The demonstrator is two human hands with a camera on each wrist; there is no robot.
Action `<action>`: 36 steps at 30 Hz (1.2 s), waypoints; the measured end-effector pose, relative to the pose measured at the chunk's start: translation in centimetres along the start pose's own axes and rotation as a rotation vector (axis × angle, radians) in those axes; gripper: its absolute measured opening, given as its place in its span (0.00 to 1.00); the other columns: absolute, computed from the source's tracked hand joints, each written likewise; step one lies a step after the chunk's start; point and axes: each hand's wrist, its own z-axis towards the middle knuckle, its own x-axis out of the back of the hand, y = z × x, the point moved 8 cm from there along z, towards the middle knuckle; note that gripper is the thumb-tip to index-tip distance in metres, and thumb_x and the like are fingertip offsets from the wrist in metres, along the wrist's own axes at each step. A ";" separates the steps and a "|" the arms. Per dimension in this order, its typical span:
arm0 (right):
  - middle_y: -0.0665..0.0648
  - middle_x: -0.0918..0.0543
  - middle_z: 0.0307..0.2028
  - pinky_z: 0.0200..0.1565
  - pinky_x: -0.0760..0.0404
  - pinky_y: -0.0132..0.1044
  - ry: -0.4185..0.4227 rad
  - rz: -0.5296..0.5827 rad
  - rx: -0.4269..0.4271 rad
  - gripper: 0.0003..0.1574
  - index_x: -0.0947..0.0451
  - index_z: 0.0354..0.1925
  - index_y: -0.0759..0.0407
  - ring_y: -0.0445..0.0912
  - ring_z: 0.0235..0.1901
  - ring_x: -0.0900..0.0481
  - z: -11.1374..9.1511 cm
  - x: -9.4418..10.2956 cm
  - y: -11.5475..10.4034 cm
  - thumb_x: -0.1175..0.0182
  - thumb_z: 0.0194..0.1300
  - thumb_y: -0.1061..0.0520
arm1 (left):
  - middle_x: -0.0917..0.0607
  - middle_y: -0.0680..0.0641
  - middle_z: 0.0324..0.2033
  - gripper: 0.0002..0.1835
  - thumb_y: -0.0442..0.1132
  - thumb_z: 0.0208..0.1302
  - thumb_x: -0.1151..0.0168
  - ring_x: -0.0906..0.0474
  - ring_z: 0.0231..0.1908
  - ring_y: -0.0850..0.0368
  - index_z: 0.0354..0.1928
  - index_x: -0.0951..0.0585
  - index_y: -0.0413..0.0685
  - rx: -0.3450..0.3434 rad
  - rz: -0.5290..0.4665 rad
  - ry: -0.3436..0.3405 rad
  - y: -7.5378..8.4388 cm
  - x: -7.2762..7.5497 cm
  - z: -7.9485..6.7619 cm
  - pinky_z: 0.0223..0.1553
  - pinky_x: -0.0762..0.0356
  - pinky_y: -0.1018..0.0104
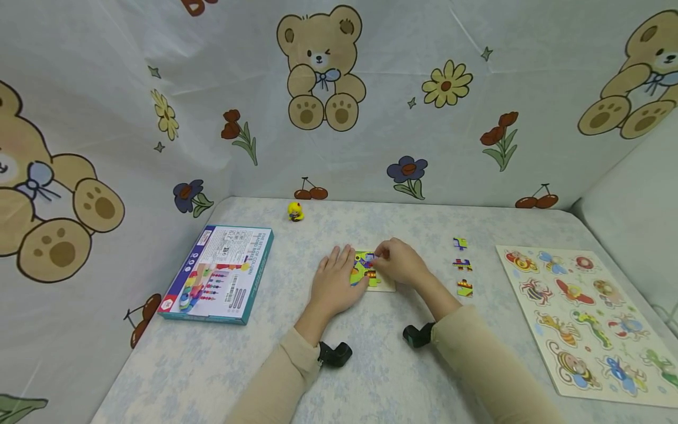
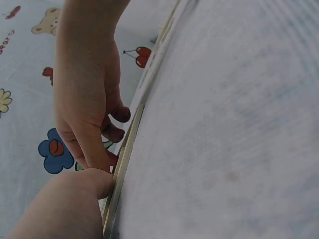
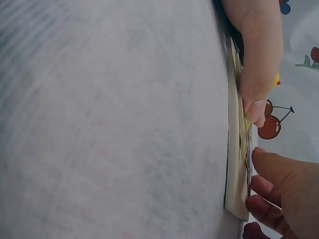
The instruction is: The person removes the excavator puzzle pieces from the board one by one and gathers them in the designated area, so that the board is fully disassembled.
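Observation:
A small wooden jigsaw puzzle (image 1: 362, 275) with a colourful picture lies on the table between the two hands; its right part shows bare pale wood. My left hand (image 1: 333, 284) rests over the puzzle's left side, fingers straight and thumb on the picture. From the right, my right hand (image 1: 404, 262) pinches a puzzle piece (image 3: 249, 167) at the puzzle's upper right, its fingers curled. Most of that piece is hidden by the fingers. Seen edge-on in the left wrist view, the puzzle board (image 2: 125, 159) sits under both hands.
Three loose puzzle pieces (image 1: 462, 264) lie in a column right of the right hand. Farther right is a large insect-picture board (image 1: 572, 306). A boxed toy (image 1: 222, 274) lies at left, and a small yellow figurine (image 1: 295, 212) stands near the back edge.

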 end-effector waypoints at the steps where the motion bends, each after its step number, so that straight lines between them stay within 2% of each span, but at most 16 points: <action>1: 0.55 0.22 0.36 0.37 0.27 0.39 0.000 0.005 -0.003 0.16 0.18 0.43 0.57 0.47 0.35 0.27 0.1 -0.1 0.1 0.37 0.67 0.46 | 0.50 0.54 0.79 0.46 0.70 0.67 0.58 0.62 0.80 0.52 0.79 0.49 0.54 0.007 0.001 0.003 -0.1 0.0 0.0 0.78 0.59 0.48; 5: 0.55 0.23 0.34 0.35 0.30 0.38 0.004 0.029 -0.029 0.17 0.19 0.40 0.56 0.47 0.33 0.28 0.3 -0.3 0.2 0.35 0.66 0.44 | 0.51 0.54 0.79 0.47 0.71 0.66 0.58 0.64 0.80 0.52 0.79 0.49 0.54 0.031 0.011 0.007 -0.2 0.1 0.0 0.78 0.60 0.48; 16: 0.53 0.22 0.32 0.34 0.30 0.36 0.039 0.129 -0.089 0.17 0.24 0.37 0.56 0.46 0.32 0.27 0.5 -0.2 0.4 0.32 0.62 0.46 | 0.50 0.54 0.79 0.46 0.72 0.66 0.58 0.64 0.80 0.51 0.79 0.49 0.55 0.036 0.023 0.001 -0.2 0.2 0.0 0.78 0.59 0.47; 21: 0.54 0.20 0.34 0.35 0.27 0.35 0.057 0.188 -0.100 0.17 0.24 0.40 0.56 0.47 0.33 0.25 0.7 -0.2 0.5 0.30 0.61 0.49 | 0.50 0.54 0.79 0.47 0.72 0.66 0.58 0.64 0.80 0.51 0.79 0.49 0.55 0.039 0.019 -0.002 -0.3 0.2 0.0 0.78 0.59 0.47; 27: 0.55 0.18 0.37 0.39 0.25 0.37 0.020 0.248 -0.056 0.17 0.23 0.51 0.51 0.48 0.36 0.23 0.7 -0.6 0.4 0.33 0.65 0.52 | 0.49 0.54 0.79 0.47 0.72 0.66 0.58 0.63 0.80 0.51 0.79 0.49 0.55 0.039 0.017 -0.006 -0.2 0.2 0.0 0.78 0.59 0.47; 31: 0.55 0.18 0.37 0.38 0.26 0.37 0.017 0.276 -0.025 0.13 0.21 0.49 0.50 0.47 0.36 0.23 0.6 -0.5 0.2 0.35 0.67 0.53 | 0.50 0.54 0.79 0.47 0.72 0.66 0.59 0.63 0.80 0.51 0.79 0.49 0.55 0.040 0.014 -0.007 -0.2 0.1 0.1 0.78 0.60 0.47; 36: 0.54 0.19 0.37 0.35 0.25 0.37 0.022 0.297 -0.010 0.13 0.22 0.49 0.50 0.47 0.34 0.24 0.5 -0.1 0.3 0.36 0.67 0.52 | 0.50 0.54 0.79 0.47 0.72 0.66 0.58 0.63 0.80 0.51 0.79 0.49 0.55 0.043 0.006 -0.008 -0.3 0.0 0.1 0.78 0.61 0.47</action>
